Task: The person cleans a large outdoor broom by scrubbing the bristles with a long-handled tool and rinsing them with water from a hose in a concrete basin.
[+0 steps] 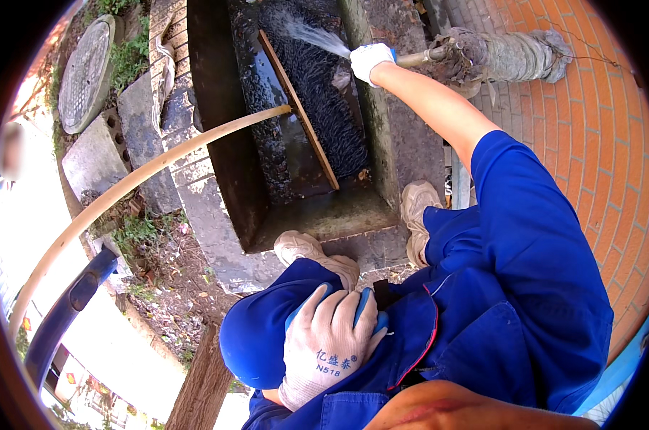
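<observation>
My right hand (372,59), in a white glove, is stretched out and closed around the end of a metal water pipe (419,57). A jet of water (311,33) sprays from it onto a black bristly mat (329,107) lying in a concrete trough (317,215). A thin wooden slat (301,115) lies along the mat's left side. My left hand (328,344), in a white and blue glove, rests flat on my blue-trousered left knee (256,344) with the fingers spread, holding nothing.
The pipe behind my right hand is wrapped in grey cloth (511,54) over red brick paving (597,122). A long pale pole (145,172) arcs from the left to the trough. My shoes (417,208) stand on the trough's near rim. Concrete slabs and a round manhole cover (87,72) lie left.
</observation>
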A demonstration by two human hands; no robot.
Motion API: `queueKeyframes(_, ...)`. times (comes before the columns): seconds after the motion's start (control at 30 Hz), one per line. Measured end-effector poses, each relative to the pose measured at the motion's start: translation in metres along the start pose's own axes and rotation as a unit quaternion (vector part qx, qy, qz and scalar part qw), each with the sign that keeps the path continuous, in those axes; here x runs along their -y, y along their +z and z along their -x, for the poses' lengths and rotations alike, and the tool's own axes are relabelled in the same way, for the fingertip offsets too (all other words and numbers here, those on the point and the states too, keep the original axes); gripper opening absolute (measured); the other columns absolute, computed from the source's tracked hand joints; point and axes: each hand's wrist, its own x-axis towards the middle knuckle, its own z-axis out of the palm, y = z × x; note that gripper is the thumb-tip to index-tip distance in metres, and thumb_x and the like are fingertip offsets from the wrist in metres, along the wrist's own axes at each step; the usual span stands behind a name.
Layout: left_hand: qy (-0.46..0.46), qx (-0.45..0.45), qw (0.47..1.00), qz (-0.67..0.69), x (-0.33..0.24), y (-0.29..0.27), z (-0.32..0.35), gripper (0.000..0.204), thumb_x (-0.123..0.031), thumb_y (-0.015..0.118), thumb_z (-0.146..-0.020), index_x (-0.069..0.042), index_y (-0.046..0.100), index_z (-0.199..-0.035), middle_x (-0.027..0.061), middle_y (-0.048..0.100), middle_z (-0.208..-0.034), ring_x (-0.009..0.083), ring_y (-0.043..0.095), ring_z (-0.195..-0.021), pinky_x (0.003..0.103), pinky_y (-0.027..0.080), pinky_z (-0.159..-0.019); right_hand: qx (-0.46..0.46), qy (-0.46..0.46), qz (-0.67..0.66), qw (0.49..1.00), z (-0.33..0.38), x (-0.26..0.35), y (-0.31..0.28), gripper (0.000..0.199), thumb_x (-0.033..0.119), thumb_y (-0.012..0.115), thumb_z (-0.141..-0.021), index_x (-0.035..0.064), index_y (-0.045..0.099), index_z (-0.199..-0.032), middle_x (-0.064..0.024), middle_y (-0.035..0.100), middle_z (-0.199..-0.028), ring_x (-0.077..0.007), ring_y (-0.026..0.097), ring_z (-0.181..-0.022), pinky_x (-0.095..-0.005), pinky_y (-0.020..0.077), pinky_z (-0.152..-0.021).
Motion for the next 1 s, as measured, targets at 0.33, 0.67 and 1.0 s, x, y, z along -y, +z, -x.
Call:
queueKeyframes(0.33,0.08,0.024,0.995,0.054,0.019,-0.002,-0.01,0.042,-0.034,0.071,-0.074,-0.009,0.062,-0.106,0.0069,0.064,-0.097,0.0219,0.063,-0.093,0.04,0.049,-0.091,0.089,-0.046,0.016,0.995,0.027,0.015,-0.001,0.036,0.04,0.057,-0.09,0.0093,0.07,-0.104,-0.0081,0.071,-0.1,-0.0274,0.068,-0.09,-0.0423,0.0525,-0.074)
queueKeyframes(0.67,0.18,0.048,0.974,0.126,0.053,0.007,-0.021,0.033,-0.029,0.069,-0.074,-0.007,0.065,-0.098,0.0064,0.064,-0.091,0.0215,0.064,-0.089,0.038,0.051,-0.09,0.113,0.044,0.047,0.992,0.045,0.023,0.022,0.056,0.053,0.064,-0.082,0.0099,0.058,-0.118,-0.0105,0.063,-0.115,-0.0272,0.063,-0.105,-0.044,0.051,-0.081)
queueKeyframes(1.0,0.185,0.001,0.975,0.122,0.066,0.003,0.0,0.03,-0.025,0.069,-0.072,-0.007,0.065,-0.096,0.0077,0.064,-0.089,0.0213,0.064,-0.088,0.038,0.051,-0.09,0.117,0.06,0.013,0.991,0.044,0.027,0.004,0.055,0.046,0.053,-0.091,0.0068,0.049,-0.129,-0.0159,0.066,-0.108,-0.0273,0.065,-0.1,-0.0435,0.0501,-0.08)
